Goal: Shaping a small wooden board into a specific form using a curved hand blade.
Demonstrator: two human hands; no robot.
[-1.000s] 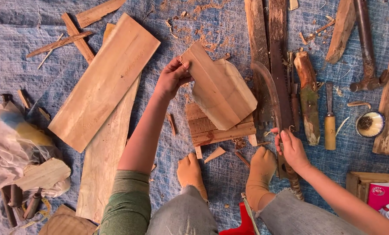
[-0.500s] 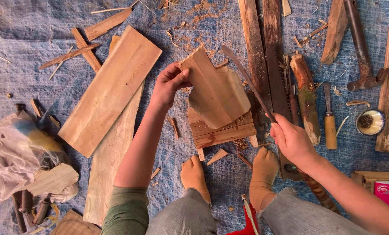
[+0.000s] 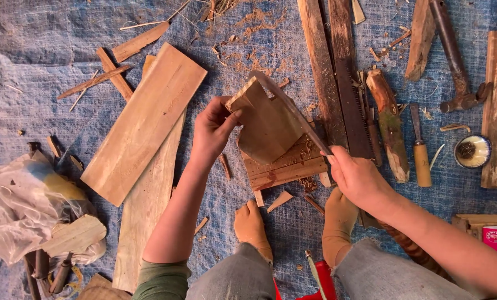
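Head view: looking straight down on a person seated on a blue woven tarp (image 3: pixel 48 72), feet forward, both hands at work.
Left hand: the left hand (image 3: pixel 214 129) is clamped on the left edge of a flat, pale brown wooden slab with a pointed top (image 3: pixel 268 125), holding it tilted up on edge.
Right hand: the right hand (image 3: pixel 355 176) is closed round the handle of a long, curved, dark metal blade (image 3: pixel 293 111), whose edge lies along the slab's upper right side.
Changed: a second ago the right hand was low beside the foot with the blade pointing up along the dark planks; now it is raised and the blade has swung across to meet the slab. The slab has turned slightly in the left hand.
Meaning: by my judgement a trimming cut on the slab's edge is just starting.
Slab position: it stands over a grooved, reddish-brown wooden block (image 3: pixel 286 166) that lies on the tarp in front of the feet.
Textures: the slab is smooth-faced, and chips and sawdust are scattered round it.
Nearby: a broad pale plank (image 3: pixel 145 122) lies to the left, and a toothed hand saw (image 3: pixel 351 111) and a wooden-handled chisel (image 3: pixel 421 150) to the right.
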